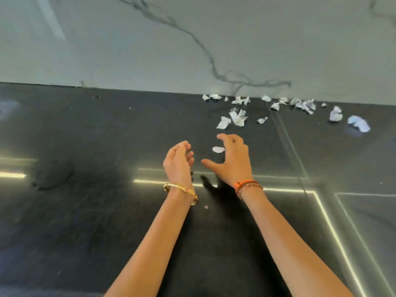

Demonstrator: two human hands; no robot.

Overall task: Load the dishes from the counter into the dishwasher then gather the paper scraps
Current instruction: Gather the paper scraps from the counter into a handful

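A: Status, left to right?

B: Dark counter (pixel 85 211) along a marble backsplash (pixel 128 50). No dishes in view, no dishwasher in view — looks like step two, the paper scraps.

A: Left hand?

B: Left hand (pixel 177 162) held up above the counter, palm turned inward, fingers loosely curled. Holding nothing visible. Gold bangle (pixel 182 191) on that wrist.

A: Nearest target?

B: Single white scrap (pixel 218 149) lying flat on the counter, between the two hands, just beside the right fingertips. Not touched yet, as far as can be told.

A: Right hand?

B: Right hand (pixel 232 159) spread, thumb out toward the left, fingers arched like a claw over the scrap. Nothing gripped. Orange cord bracelet (pixel 244 185) on the wrist.

A: Rest of the load?

B: Scattered scraps (pixel 237 117) further back, more strung along the backsplash edge, two bigger crumpled pieces (pixel 347 120) far right. Well apart from the hands.

A: Next move?

B: Probably close the right fingers on the near scrap, or sweep it into the cupped left. Then a long reach back and right for the rest — thin, light pieces, likely easier raked together than picked one by one
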